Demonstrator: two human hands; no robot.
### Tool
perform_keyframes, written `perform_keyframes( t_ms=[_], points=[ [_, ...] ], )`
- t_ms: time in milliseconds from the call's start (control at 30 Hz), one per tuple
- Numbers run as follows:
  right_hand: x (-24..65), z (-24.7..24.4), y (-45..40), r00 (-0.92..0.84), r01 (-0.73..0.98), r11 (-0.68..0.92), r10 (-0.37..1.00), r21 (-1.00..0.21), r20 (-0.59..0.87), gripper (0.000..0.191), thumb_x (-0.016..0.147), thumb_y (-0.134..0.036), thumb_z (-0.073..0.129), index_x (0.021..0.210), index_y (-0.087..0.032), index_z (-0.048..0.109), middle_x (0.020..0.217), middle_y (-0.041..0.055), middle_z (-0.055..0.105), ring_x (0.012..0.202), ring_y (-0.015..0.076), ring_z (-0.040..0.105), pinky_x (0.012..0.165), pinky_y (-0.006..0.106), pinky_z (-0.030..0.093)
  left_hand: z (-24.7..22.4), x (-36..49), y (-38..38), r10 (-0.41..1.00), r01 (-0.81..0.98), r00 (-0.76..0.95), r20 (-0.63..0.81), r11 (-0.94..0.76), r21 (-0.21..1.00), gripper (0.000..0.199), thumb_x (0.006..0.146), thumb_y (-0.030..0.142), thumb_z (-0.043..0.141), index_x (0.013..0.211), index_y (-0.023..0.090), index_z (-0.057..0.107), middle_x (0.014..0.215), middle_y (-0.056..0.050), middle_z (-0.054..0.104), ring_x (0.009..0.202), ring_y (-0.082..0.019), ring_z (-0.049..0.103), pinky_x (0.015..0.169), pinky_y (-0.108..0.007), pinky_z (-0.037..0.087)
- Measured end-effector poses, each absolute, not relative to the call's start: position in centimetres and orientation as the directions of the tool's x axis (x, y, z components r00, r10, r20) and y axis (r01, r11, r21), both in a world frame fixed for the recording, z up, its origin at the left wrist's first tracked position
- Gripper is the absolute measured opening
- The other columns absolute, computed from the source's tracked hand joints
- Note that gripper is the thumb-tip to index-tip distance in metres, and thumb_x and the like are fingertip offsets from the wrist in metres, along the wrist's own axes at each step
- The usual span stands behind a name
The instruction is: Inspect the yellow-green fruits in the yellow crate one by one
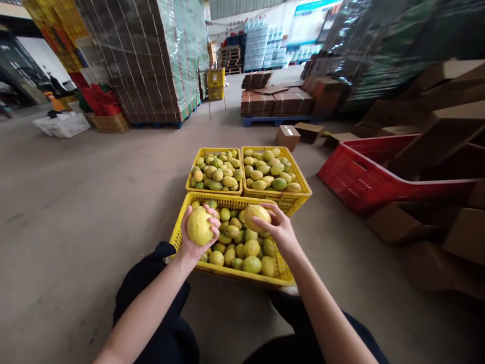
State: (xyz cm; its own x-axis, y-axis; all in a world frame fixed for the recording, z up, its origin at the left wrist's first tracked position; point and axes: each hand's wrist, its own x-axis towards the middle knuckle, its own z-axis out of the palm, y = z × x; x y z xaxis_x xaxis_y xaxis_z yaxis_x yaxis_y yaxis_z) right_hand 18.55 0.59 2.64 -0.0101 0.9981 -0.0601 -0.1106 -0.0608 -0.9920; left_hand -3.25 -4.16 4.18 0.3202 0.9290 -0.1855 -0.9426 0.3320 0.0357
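Note:
My left hand (195,233) is wrapped round a plump yellow papaya-like fruit (200,226), held up over the left side of the front yellow crate (242,277). My right hand (278,227) grips a second yellow papaya-like fruit (257,218) between thumb and fingers, above the crate's right part. Under both hands, the front crate holds many yellow and green fruits (251,247) of the same kind. Both held fruits hide part of the pile behind them.
Two more yellow crates, left (193,189) and right (303,191), stand filled with fruit behind the front one. On the right are a red bin (350,177) and open cardboard boxes (397,220). Farther back rise wrapped pallet stacks (140,60) and flattened cartons (291,103).

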Motion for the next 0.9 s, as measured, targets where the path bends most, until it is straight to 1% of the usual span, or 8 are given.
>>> perform_keyframes(
  t_ms=[100, 200, 300, 400, 533, 700, 900],
  points=[
    [18.2, 2.5, -0.1, -0.086, -0.201, -0.104, 0.992, -0.974, -0.088, 0.052, 0.053, -0.042, 0.09, 0.096, -0.023, 0.067, 0.082, 0.0002, 0.073, 0.072, 0.0178, 0.064, 0.065, 0.028, 0.052, 3.7, -3.2, -4.5, 0.931, -0.926, 0.348, -0.107, 0.359, 0.117, 0.033, 0.084, 0.054, 0.059, 0.083, 0.021, 0.053, 0.073, 0.0, 0.057, 0.052, -0.009, 0.053, 0.044, -0.018, 0.04],
    [17.5, 2.9, -1.2, -0.197, -0.322, -0.164, 0.975, -0.932, -0.104, 0.048, 0.056, -0.043, 0.088, 0.095, -0.022, 0.069, 0.083, 0.0004, 0.072, 0.071, 0.0165, 0.064, 0.062, 0.025, 0.051, 3.5, -3.0, -4.7, 0.921, -0.894, 0.384, -0.063, 0.388, 0.224, 0.045, 0.071, 0.06, 0.069, 0.073, 0.022, 0.045, 0.062, 0.003, 0.047, 0.04, -0.007, 0.038, 0.035, -0.019, 0.028],
    [16.8, 3.6, -2.2, -0.336, -0.401, -0.229, 0.937, -0.887, -0.09, 0.047, 0.059, -0.046, 0.086, 0.096, -0.022, 0.07, 0.086, 0.0019, 0.072, 0.072, 0.0178, 0.065, 0.061, 0.026, 0.052, 3.4, -3.0, -4.7, 0.897, -0.845, 0.441, -0.013, 0.42, 0.331, 0.056, 0.057, 0.062, 0.077, 0.066, 0.023, 0.037, 0.056, 0.006, 0.038, 0.034, -0.005, 0.028, 0.031, -0.021, 0.021],
    [16.3, 4.0, -3.0, -0.464, -0.433, -0.272, 0.885, -0.859, -0.047, 0.048, 0.061, -0.048, 0.083, 0.098, -0.021, 0.07, 0.087, 0.0044, 0.073, 0.074, 0.0207, 0.068, 0.064, 0.03, 0.055, 3.0, -3.0, -4.8, 0.859, -0.796, 0.51, 0.04, 0.454, 0.4, 0.063, 0.046, 0.061, 0.082, 0.062, 0.024, 0.034, 0.053, 0.007, 0.033, 0.031, -0.006, 0.027, 0.029, -0.022, 0.02],
    [15.8, 4.4, -3.5, -0.614, -0.465, -0.352, 0.789, -0.812, 0.009, 0.05, 0.065, -0.05, 0.08, 0.103, -0.019, 0.069, 0.083, 0.007, 0.074, 0.068, 0.0234, 0.071, 0.065, 0.036, 0.058, 2.4, -3.2, -4.8, 0.809, -0.76, 0.578, 0.105, 0.487, 0.431, 0.064, 0.043, 0.065, 0.082, 0.06, 0.024, 0.036, 0.05, 0.006, 0.035, 0.03, -0.008, 0.031, 0.028, -0.023, 0.023],
    [15.2, 4.8, -3.4, -0.69, -0.512, -0.415, 0.721, -0.752, 0.072, 0.047, 0.07, -0.05, 0.075, 0.103, -0.018, 0.068, 0.085, 0.0092, 0.075, 0.068, 0.0237, 0.072, 0.058, 0.032, 0.057, 2.5, -3.3, -4.9, 0.801, -0.762, 0.586, 0.122, 0.493, 0.42, 0.064, 0.042, 0.066, 0.082, 0.058, 0.024, 0.037, 0.049, 0.006, 0.036, 0.03, -0.008, 0.032, 0.028, -0.024, 0.024],
    [14.8, 4.8, -3.2, -0.714, -0.517, -0.442, 0.695, -0.733, 0.085, 0.046, 0.073, -0.051, 0.07, 0.105, -0.017, 0.067, 0.083, 0.0091, 0.074, 0.065, 0.0225, 0.071, 0.053, 0.029, 0.055, 2.8, -3.3, -4.9, 0.815, -0.763, 0.57, 0.102, 0.48, 0.434, 0.069, 0.04, 0.068, 0.08, 0.06, 0.023, 0.033, 0.049, 0.007, 0.032, 0.03, -0.008, 0.031, 0.028, -0.022, 0.025]
  ],
)
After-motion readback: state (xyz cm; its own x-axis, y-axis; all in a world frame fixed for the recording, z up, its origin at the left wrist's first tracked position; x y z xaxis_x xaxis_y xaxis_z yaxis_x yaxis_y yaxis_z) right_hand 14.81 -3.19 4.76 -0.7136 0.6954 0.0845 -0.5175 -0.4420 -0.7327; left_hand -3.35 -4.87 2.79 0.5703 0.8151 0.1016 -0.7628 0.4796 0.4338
